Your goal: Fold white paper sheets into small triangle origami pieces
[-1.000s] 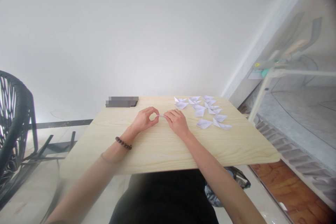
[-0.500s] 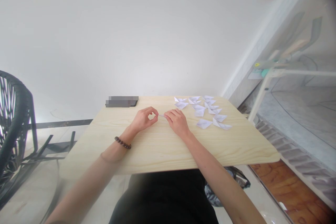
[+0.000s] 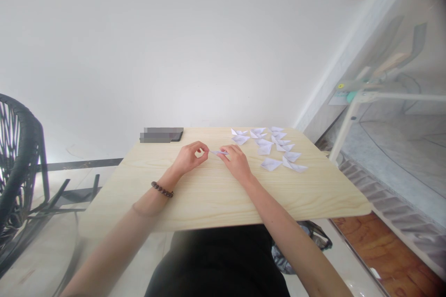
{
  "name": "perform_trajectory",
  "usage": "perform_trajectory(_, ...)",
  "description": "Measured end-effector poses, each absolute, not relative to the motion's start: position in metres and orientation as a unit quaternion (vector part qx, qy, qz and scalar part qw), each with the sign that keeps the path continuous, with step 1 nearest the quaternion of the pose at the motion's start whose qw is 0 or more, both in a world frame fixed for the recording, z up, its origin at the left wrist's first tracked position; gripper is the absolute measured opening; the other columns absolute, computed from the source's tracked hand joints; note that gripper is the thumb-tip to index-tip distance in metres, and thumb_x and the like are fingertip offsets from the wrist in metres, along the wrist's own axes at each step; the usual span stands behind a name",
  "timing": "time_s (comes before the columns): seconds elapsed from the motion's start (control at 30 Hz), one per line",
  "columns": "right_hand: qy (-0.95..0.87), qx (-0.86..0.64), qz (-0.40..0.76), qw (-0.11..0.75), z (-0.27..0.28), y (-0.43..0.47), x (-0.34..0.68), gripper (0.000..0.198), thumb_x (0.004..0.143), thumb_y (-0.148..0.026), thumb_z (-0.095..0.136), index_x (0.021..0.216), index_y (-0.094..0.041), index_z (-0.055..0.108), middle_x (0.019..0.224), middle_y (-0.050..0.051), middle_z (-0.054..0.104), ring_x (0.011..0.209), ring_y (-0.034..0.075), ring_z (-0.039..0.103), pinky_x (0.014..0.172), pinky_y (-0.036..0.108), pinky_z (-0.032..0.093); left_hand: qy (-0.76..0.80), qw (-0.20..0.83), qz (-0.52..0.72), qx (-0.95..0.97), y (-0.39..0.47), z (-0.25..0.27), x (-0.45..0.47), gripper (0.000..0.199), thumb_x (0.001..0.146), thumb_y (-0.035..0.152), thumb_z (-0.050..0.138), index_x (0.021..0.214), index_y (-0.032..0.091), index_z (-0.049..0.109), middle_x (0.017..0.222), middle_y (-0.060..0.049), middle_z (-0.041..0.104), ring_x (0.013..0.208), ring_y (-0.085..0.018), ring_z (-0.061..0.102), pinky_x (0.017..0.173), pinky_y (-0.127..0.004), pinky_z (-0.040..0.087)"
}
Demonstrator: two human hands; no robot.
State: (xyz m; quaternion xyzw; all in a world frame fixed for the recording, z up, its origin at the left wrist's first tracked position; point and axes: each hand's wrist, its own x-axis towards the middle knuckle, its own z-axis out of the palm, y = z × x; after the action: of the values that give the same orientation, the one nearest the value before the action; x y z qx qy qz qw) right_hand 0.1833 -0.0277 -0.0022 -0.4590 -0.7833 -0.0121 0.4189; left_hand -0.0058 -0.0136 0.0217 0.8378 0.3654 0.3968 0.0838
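Observation:
Between my hands, just above the table, is a small folded white paper [image 3: 216,151], seen nearly edge-on. My left hand [image 3: 191,157], with a dark bead bracelet [image 3: 162,189] at the wrist, pinches its left tip between thumb and forefinger. Thumb and fingers of my right hand [image 3: 237,160] are closed on the paper's right end, which they partly hide. To the right of that hand, several folded white paper boats [image 3: 272,163] lie in loose rows on the table.
The pale wooden table [image 3: 209,204] stands against a white wall [image 3: 209,46]. A dark flat object [image 3: 160,135], partly blurred out, lies at its back left. A black woven chair [image 3: 21,158] is on the left, and a white metal frame [image 3: 344,125] stands on the right.
More of the folded paper now shows between my hands, as the right fingers have lifted and shifted slightly. The left hand has moved a touch leftward. The paper boats have not moved.

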Motion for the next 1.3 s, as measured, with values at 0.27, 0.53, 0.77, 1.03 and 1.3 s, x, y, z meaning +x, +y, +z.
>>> perform_trajectory(0.27, -0.809, -0.437, -0.024, 0.392, -0.0035, -0.0267, 0.1823, 0.015, 0.082, -0.027, 0.046, 0.082, -0.020, 0.059, 0.080, 0.004, 0.061, 0.082, 0.015, 0.052, 0.074, 0.027, 0.042, 0.340, 0.090, 0.375, 0.858, -0.0155, 0.0205, -0.0021, 0.013, 0.074, 0.021, 0.047, 0.082, 0.019, 0.058, 0.084, -0.003, 0.061, 0.076, -0.013, 0.056, 0.071, -0.026, 0.045)
perform_trajectory(0.53, -0.796, -0.428, 0.042, 0.425, -0.0064, -0.0248, 0.1826, 0.017, 0.082, -0.025, 0.044, 0.092, -0.020, 0.057, 0.089, 0.005, 0.060, 0.084, 0.015, 0.054, 0.076, 0.027, 0.043, 0.352, 0.076, 0.378, 0.853, -0.0131, 0.0187, -0.0039, 0.013, 0.075, 0.021, 0.047, 0.082, 0.019, 0.058, 0.083, -0.003, 0.061, 0.076, -0.014, 0.056, 0.071, -0.026, 0.044)
perform_trajectory(0.77, -0.814, -0.430, 0.035, 0.390, -0.0057, -0.0272, 0.1822, 0.017, 0.083, -0.025, 0.043, 0.084, -0.020, 0.060, 0.082, 0.003, 0.061, 0.080, 0.013, 0.054, 0.073, 0.023, 0.042, 0.327, 0.059, 0.364, 0.870, -0.0136, 0.0180, -0.0005, 0.012, 0.075, 0.020, 0.049, 0.082, 0.020, 0.058, 0.084, -0.003, 0.062, 0.079, -0.015, 0.056, 0.075, -0.028, 0.042)
perform_trajectory(1.03, -0.802, -0.445, 0.057, 0.396, -0.0060, -0.0260, 0.1824, 0.017, 0.082, -0.028, 0.045, 0.086, -0.020, 0.059, 0.080, 0.003, 0.062, 0.074, 0.012, 0.055, 0.069, 0.022, 0.041, 0.331, 0.045, 0.359, 0.872, -0.0135, 0.0200, -0.0014, 0.012, 0.074, 0.019, 0.050, 0.083, 0.018, 0.057, 0.084, -0.003, 0.061, 0.079, -0.015, 0.055, 0.075, -0.029, 0.041)
perform_trajectory(1.3, -0.799, -0.444, 0.066, 0.400, -0.0054, -0.0273, 0.1820, 0.016, 0.082, -0.029, 0.046, 0.087, -0.020, 0.058, 0.081, 0.002, 0.062, 0.073, 0.012, 0.055, 0.070, 0.022, 0.041, 0.327, 0.041, 0.362, 0.872, -0.0129, 0.0186, -0.0017, 0.011, 0.075, 0.020, 0.049, 0.083, 0.019, 0.057, 0.084, -0.003, 0.061, 0.079, -0.015, 0.055, 0.076, -0.029, 0.041)
